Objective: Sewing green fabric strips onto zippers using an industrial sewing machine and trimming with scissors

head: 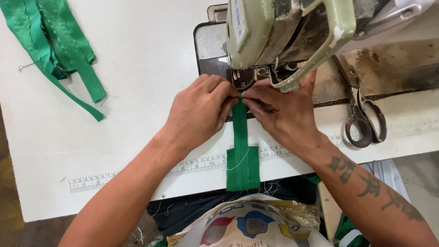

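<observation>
A narrow green fabric strip lies on the white table, running from the table's near edge up toward the presser foot of a pale green sewing machine. My left hand pinches the strip's far end from the left. My right hand pinches the same end from the right, fingertips touching just in front of the foot. The strip widens near the table's front edge, and a loose white thread lies across it.
A pile of green fabric strips lies at the table's far left. Dark scissors rest to the right of the machine. A printed ruler scale runs along the front edge. A colourful printed sack sits below, in front of me.
</observation>
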